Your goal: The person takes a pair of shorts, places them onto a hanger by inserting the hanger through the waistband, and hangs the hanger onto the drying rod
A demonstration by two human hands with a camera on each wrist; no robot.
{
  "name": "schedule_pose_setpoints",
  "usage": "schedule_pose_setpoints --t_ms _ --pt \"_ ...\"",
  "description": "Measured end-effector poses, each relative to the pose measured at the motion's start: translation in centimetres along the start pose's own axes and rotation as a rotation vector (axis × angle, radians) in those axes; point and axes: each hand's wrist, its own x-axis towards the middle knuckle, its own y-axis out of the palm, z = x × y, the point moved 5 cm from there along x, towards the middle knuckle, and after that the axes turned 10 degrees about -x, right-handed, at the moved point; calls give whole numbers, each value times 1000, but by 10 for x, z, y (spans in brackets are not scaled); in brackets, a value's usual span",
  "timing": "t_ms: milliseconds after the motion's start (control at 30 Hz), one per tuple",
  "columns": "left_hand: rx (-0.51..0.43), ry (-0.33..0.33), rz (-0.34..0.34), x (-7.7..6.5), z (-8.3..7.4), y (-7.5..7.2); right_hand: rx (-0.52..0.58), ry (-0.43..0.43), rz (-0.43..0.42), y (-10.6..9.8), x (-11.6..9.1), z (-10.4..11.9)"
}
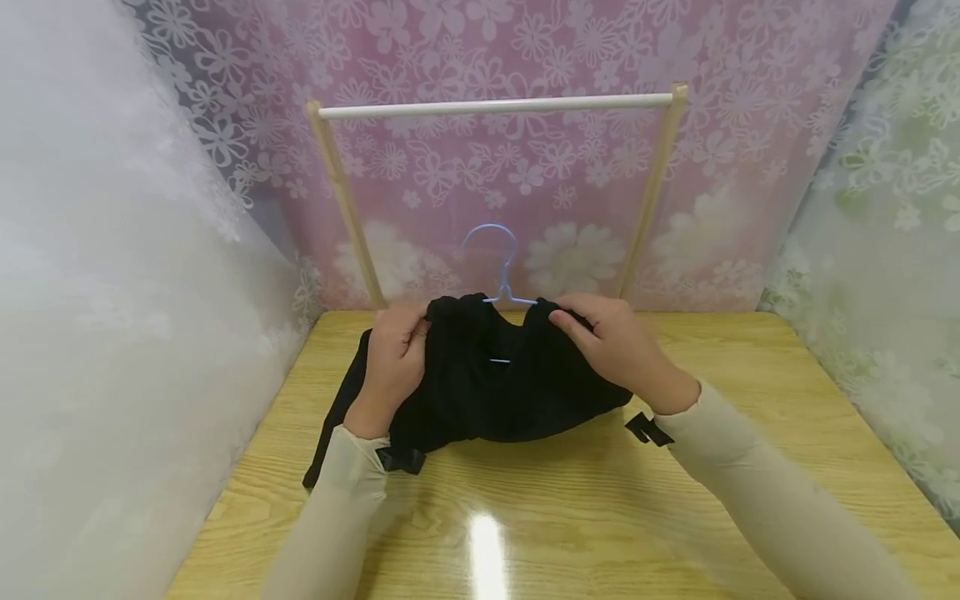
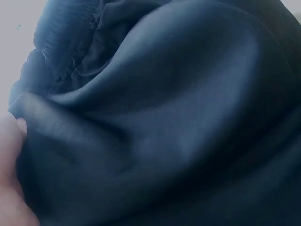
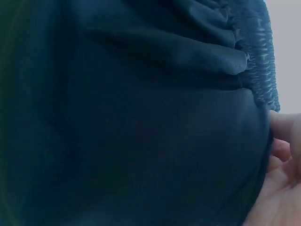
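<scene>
A black garment (image 1: 525, 392) with a gathered elastic edge (image 3: 261, 56) hangs over a light blue clothes hanger (image 1: 505, 287). The hanger's hook and neck stick up out of the garment's opening, and a bit of its lower bar shows inside. My left hand (image 1: 393, 354) grips the cloth at the left shoulder. On the other side my right hand (image 1: 611, 342) pinches the right shoulder, thumb on top. Both wrist views are mostly filled by dark cloth, with the elastic edge near each hand. A long sleeve (image 1: 337, 425) trails down to the table at the left.
Behind the garment stands a rack with a white rod (image 1: 495, 107) on two wooden posts (image 1: 652, 192). The wood-grain table (image 1: 540, 517) lies below. Flower-patterned curtains (image 1: 862, 250) close in the back and sides.
</scene>
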Motion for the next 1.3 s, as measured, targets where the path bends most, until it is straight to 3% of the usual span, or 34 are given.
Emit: schedule_pose_setpoints --t_ms 133,300,500,733,1000,1133,1300 --pt "-11 20 60 -5 12 9 53 28 27 19 -3 -3" --pt "8 -42 102 -4 19 16 42 -15 -86 26 5 -5" --pt "86 -105 129 18 15 18 -32 -37 -264 5 39 -16" --pt "0 -150 143 36 16 17 -128 -11 -370 -24 94 -22" --pt "-66 -221 141 41 23 14 -226 43 -358 -34 144 -24" --pt "-69 -267 152 36 28 13 -268 97 -306 -26 164 -27" --pt "-81 -307 154 31 35 12 -299 88 -243 -9 187 -26"
